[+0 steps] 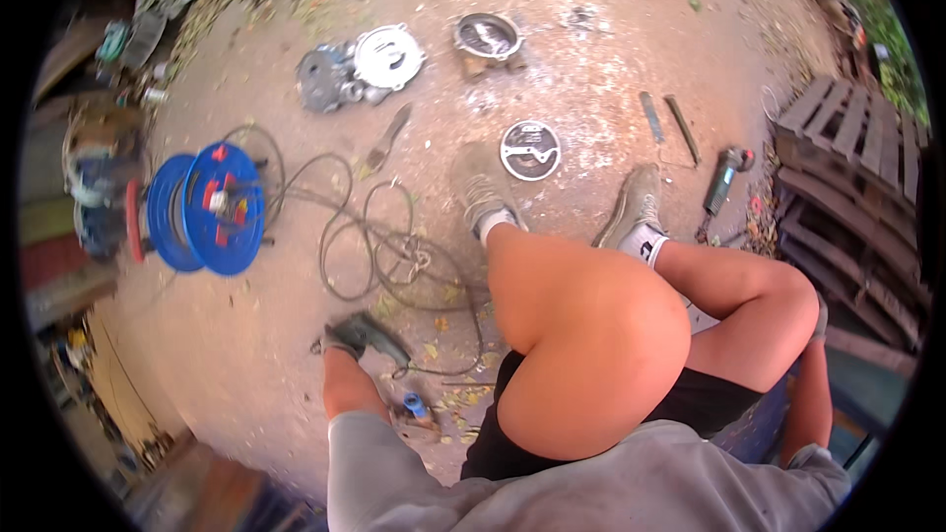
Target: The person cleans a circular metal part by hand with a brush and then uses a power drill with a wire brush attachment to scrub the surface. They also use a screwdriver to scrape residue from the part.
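Observation:
My left hand (344, 337), in a dark work glove, is low over the ground at my left side. Its fingers are closed round the body of a dark green corded power drill (377, 339), whose cord leaves the handle end. Beside my right knee is my right hand (821, 321), also gloved; the leg hides most of its fingers, and I cannot make out anything in it. A round metal cover (531, 150) lies flat on the ground between my shoes, apart from both hands. Near my left forearm stands a small blue-topped object (416, 405).
A blue cable reel (225, 207) stands left, its black cable (345, 286) looped across the ground. Metal castings (388, 56) and a round housing (489, 36) lie ahead. An angle grinder (725, 180) and metal strips (681, 129) lie right, near stacked pallets (852, 133).

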Demonstrator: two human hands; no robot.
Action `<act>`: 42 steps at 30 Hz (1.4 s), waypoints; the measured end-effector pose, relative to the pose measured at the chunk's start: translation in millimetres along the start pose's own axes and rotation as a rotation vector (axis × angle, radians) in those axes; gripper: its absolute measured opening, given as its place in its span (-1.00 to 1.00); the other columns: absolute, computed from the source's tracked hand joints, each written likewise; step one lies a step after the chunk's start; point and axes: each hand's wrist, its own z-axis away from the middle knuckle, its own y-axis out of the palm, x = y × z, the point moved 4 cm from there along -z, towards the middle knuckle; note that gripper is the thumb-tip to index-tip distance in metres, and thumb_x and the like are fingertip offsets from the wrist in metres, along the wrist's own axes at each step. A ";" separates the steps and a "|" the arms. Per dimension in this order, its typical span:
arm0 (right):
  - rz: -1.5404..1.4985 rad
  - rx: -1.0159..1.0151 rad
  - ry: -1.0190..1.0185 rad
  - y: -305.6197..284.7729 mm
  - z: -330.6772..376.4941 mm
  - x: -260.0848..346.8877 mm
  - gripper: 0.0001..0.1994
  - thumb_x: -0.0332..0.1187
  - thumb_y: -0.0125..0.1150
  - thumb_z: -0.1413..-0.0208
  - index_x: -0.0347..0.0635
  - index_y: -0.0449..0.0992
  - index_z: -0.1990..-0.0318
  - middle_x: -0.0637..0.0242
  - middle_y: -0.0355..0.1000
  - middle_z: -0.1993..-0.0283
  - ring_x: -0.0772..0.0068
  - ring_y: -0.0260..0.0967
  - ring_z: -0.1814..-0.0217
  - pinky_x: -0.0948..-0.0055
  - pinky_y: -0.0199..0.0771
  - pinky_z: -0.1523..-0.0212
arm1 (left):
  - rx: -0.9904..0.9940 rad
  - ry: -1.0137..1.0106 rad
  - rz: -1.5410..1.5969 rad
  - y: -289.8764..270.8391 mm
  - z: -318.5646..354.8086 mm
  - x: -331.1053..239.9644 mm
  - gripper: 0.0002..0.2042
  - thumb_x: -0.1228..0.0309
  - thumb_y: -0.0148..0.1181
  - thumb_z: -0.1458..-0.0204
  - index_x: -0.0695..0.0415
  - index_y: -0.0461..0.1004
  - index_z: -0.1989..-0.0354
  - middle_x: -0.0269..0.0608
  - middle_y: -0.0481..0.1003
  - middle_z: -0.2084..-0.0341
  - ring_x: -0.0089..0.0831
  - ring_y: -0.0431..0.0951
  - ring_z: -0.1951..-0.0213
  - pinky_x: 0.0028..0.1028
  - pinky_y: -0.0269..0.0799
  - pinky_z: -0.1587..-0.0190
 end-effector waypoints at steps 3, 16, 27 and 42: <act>-0.104 -0.043 -0.073 -10.4 6.5 49.5 -0.63 -0.14 0.26 -0.51 -0.28 0.58 -0.17 0.33 0.54 0.17 0.48 0.48 0.22 0.38 0.70 0.37 | -0.034 0.092 0.022 -9.7 6.3 -21.0 -0.33 -0.26 -0.04 -0.40 -0.14 0.39 -0.53 -0.36 0.46 -0.47 -0.10 0.40 -0.47 0.12 0.20 -0.52; -0.694 0.437 -0.691 -49.3 145.6 346.7 -0.53 -0.31 0.28 -0.45 -0.36 0.48 -0.41 0.11 0.61 -0.24 0.35 0.56 -0.26 0.31 0.55 -0.30 | 0.709 1.191 -0.448 146.3 439.6 31.9 -0.34 0.49 0.52 -0.02 0.17 0.37 -0.33 -0.16 0.55 -0.10 -0.33 0.60 -0.11 -0.28 0.54 -0.24; -0.532 0.820 -1.130 75.2 173.4 462.1 0.01 0.00 0.67 -0.05 -0.18 0.26 -0.58 -0.08 0.47 -0.39 -0.06 0.47 -0.43 0.08 0.47 -0.44 | 1.718 1.147 -0.299 426.3 797.2 95.7 -0.71 0.54 0.30 -0.20 0.25 0.60 -0.10 -0.18 0.67 -0.03 -0.34 0.69 -0.05 -0.32 0.63 -0.18; -0.257 1.482 0.101 211.9 154.5 350.2 -0.52 -0.54 0.34 -0.04 -0.29 0.62 -0.19 0.26 0.64 0.09 0.47 0.58 0.08 0.36 0.60 0.00 | 1.302 -0.541 -0.643 532.2 486.7 255.6 -0.53 -0.15 0.17 -0.43 -0.04 0.53 -0.21 -0.22 0.62 -0.07 -0.20 0.65 -0.17 0.03 0.61 -0.29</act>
